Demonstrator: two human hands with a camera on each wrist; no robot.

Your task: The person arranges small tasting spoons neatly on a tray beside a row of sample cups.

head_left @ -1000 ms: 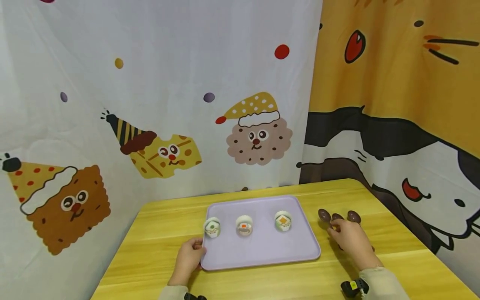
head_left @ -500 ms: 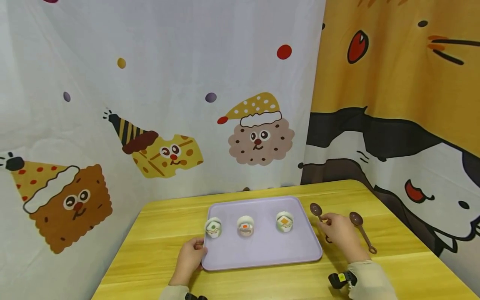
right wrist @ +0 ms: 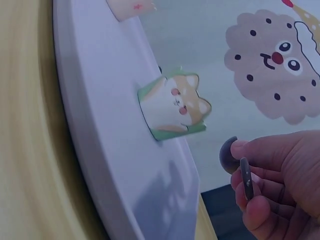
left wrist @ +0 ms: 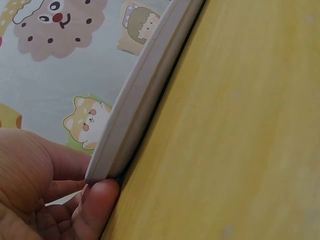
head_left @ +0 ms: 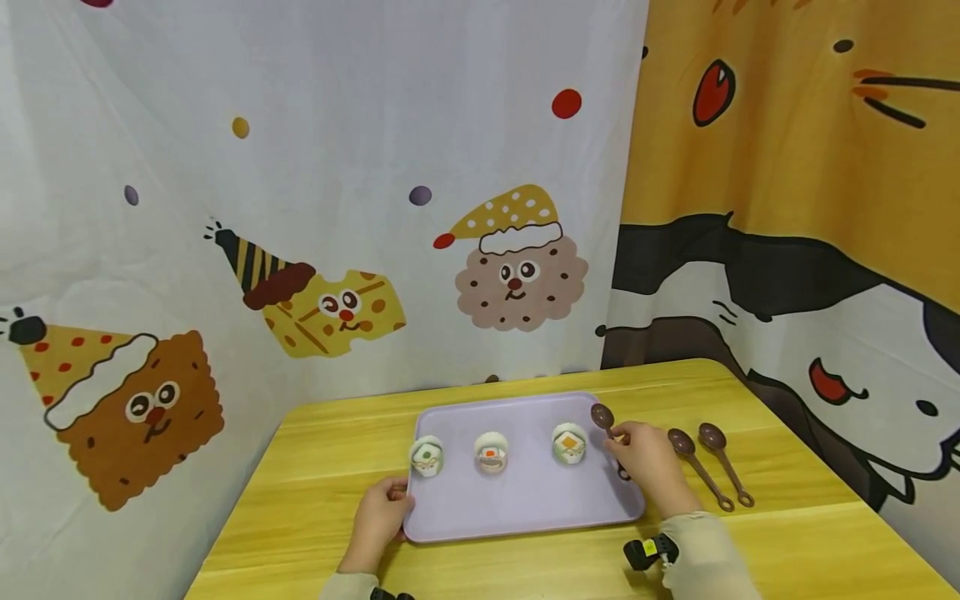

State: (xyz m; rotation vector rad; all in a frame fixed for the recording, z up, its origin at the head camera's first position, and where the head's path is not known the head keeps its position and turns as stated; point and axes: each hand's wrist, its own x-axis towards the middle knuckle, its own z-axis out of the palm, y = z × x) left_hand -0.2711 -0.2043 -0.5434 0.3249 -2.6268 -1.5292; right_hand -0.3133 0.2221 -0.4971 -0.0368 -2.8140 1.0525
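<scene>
yellow wood-grain table (head_left: 300, 475) | lilac tray (head_left: 517, 500) | two brown spoons (head_left: 682, 443) right of it, side by side

Brown spoons (head_left: 681, 442): three, one in right hand (head_left: 651, 462), two on table (head_left: 337, 450). Small printed cups (head_left: 491, 457): three, all on tray. Lilac tray (head_left: 525, 502): one. Yellow wood-grain table: one. Bare hands: two, right plus left hand (head_left: 377, 514). Beige sleeves (head_left: 708, 558): two. Party-hatted snack prints (head_left: 522, 287) on white curtain (head_left: 315, 100): three, two biscuits, one cheese wedge.
</scene>
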